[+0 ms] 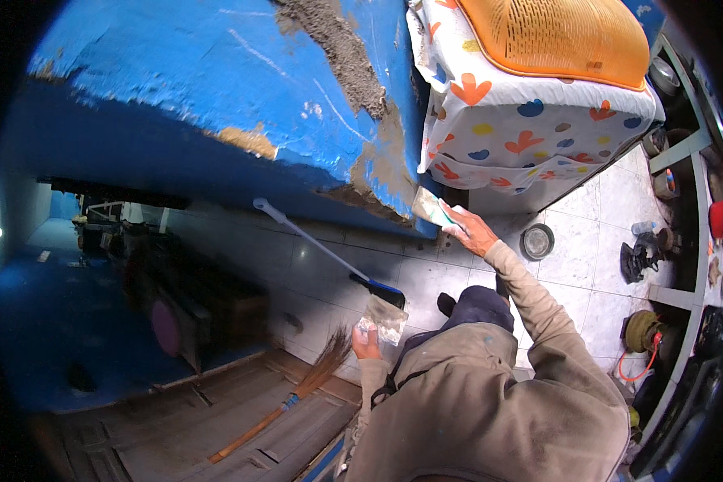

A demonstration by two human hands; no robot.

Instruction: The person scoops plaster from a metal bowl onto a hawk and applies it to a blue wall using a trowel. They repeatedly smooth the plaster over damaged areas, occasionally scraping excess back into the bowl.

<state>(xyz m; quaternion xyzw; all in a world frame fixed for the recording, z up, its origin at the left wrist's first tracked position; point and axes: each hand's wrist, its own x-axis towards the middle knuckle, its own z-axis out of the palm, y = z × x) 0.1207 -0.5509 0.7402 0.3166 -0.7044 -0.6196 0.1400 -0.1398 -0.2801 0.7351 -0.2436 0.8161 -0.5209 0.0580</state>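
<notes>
My right hand (474, 234) grips a flat scraper (430, 207), whose blade is smeared with pale material and has a greenish edge. Its blade is beside the lower corner of a blue wall (217, 88), though I cannot tell if it touches. A rough grey strip of plaster (337, 56) runs down that wall to a patched, chipped edge (377, 181). Lower and to the left, my left hand (367, 344) is closed on a square flat plate (387, 320) coated with whitish-grey smears.
A long-handled dustpan (321, 245) stands near my left hand. A stick broom (289, 406) lies against a brown wooden door (257, 442). To the right are a cloth-covered appliance (530, 145) with an orange basket (562, 40), a round bowl (537, 242) and a cluttered shelf (691, 153).
</notes>
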